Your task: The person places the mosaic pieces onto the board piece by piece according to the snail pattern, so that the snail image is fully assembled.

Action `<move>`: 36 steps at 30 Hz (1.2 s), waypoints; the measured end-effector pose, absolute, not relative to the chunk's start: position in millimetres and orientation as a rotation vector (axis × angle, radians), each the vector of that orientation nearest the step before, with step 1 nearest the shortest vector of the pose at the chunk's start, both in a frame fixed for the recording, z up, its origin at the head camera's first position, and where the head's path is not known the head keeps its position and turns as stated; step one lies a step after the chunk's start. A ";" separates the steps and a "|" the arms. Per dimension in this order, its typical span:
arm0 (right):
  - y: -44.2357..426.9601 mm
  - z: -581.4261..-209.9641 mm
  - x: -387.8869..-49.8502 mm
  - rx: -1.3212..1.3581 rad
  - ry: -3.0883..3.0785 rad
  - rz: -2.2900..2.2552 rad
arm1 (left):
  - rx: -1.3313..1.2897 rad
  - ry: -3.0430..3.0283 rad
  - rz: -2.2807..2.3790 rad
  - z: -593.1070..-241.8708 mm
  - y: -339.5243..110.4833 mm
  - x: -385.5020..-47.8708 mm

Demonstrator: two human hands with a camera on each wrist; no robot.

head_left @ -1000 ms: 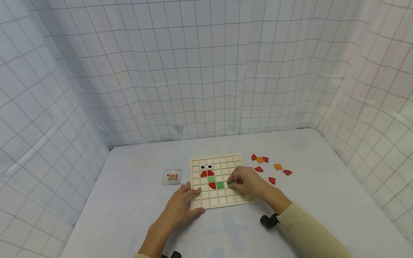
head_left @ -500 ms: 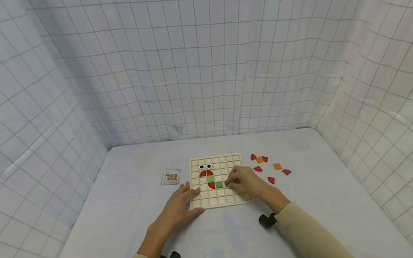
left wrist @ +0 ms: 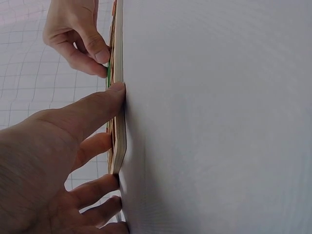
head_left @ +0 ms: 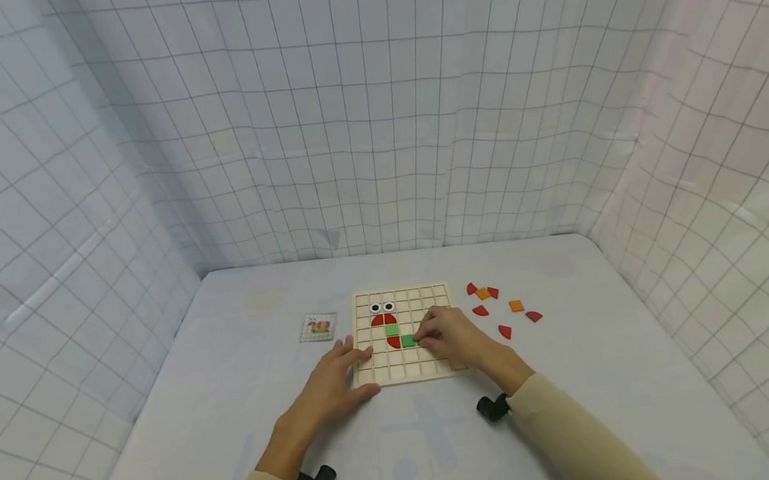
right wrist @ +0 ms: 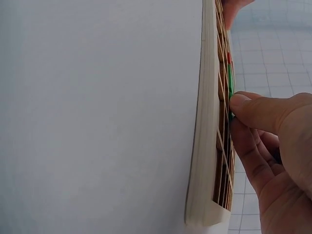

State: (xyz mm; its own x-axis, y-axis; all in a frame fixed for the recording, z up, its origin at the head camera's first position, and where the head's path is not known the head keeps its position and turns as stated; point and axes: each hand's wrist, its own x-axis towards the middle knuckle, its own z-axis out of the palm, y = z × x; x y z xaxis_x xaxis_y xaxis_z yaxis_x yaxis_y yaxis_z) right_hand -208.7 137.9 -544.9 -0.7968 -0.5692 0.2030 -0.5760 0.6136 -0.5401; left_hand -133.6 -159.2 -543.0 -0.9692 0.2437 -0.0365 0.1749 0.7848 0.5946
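Observation:
On the table lies a pale wooden grid board [head_left: 427, 294]. It bears two eye tiles [head_left: 382, 307], several red quarter-round tiles [head_left: 393, 343] and green square tiles [head_left: 392, 330]. My right hand [head_left: 453, 334] is over the board's right half. Its thumb and forefinger pinch another green square tile [right wrist: 231, 116], close against the right side of the lowest placed green tile [head_left: 408, 341]; the fingers mostly hide it. My left hand [head_left: 331, 376] rests at the board's near left corner, fingers spread, one reaching over the rim; in the left wrist view its thumb [left wrist: 105, 105] touches the front edge.
To the board's left lies a small picture card [head_left: 318, 326]. Loose red quarter-round pieces [head_left: 505, 331] and orange squares [head_left: 517, 305] are scattered on its right. Grid-patterned white curtains [head_left: 387, 118] enclose the table on three sides.
My right hand has slid a little left over the board with the pinched green tile, up to the placed green one. My left hand stays at the corner.

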 end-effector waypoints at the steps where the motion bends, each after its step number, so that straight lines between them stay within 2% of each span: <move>1: 137.8 -545.1 -208.6 0.987 -2.818 0.953 | 0.338 2.862 0.934 -543.5 -159.3 -133.8; 27: 179.6 -548.9 -203.0 0.928 -2.790 0.927 | 0.347 2.869 0.912 -545.3 -161.2 -135.5; 36: 214.7 -548.2 -196.2 0.741 -2.810 0.908 | 0.339 2.868 0.915 -548.4 -160.9 -136.3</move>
